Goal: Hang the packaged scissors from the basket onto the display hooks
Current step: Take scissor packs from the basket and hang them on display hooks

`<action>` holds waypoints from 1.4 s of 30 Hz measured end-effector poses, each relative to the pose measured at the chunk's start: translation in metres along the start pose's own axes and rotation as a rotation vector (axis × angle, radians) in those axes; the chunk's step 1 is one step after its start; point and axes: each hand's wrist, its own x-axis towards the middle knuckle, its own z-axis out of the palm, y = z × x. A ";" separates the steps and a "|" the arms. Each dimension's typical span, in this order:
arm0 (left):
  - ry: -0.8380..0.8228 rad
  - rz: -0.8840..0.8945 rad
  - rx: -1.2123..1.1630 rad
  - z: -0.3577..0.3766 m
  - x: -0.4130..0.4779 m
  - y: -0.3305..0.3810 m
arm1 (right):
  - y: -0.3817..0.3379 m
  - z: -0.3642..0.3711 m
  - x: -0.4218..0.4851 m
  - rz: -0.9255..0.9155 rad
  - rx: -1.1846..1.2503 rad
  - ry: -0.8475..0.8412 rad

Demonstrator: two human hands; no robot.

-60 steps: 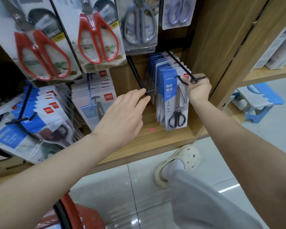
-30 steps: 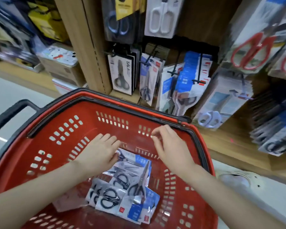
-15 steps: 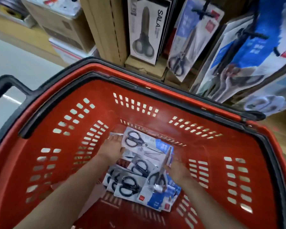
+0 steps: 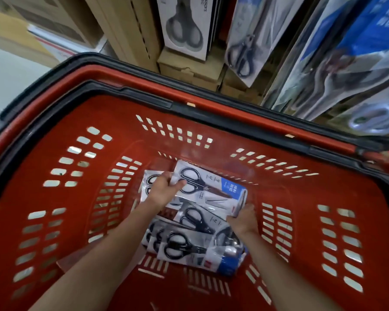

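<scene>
While the red basket (image 4: 54,131) fills the frame, the pickup step is judged to be in hand: the pile of packaged scissors (image 4: 184,248) lies at its bottom, centre frame. The top pack (image 4: 211,187) is pinched at its handle end by the left hand (image 4: 164,191) and gripped at its blue end by the right hand (image 4: 243,218), with both arms stretched down into the basket. Next, a clean lift out over the rim is called for.

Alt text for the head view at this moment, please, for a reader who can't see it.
Both hands reach into a red basket and grip the top scissors pack of a pile: the left hand at its handle end, the right hand at its blue end. Beyond the basket, more packaged scissors are on display.
</scene>
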 end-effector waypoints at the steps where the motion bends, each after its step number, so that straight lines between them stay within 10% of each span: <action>1: -0.015 0.028 0.004 0.000 -0.004 0.002 | 0.001 -0.003 0.000 0.003 0.020 0.013; 11: -0.107 0.369 0.078 -0.019 -0.061 0.029 | -0.022 -0.049 -0.032 -0.296 -0.017 -0.032; 20: 0.209 0.624 0.001 -0.057 -0.128 0.068 | -0.053 -0.105 -0.104 -0.534 0.098 0.118; 29: 0.276 0.639 -0.127 -0.074 -0.169 0.081 | -0.067 -0.184 -0.184 -0.792 0.681 0.069; 42: 0.016 0.543 -0.587 -0.037 -0.224 0.110 | -0.048 -0.217 -0.225 -0.678 1.105 0.232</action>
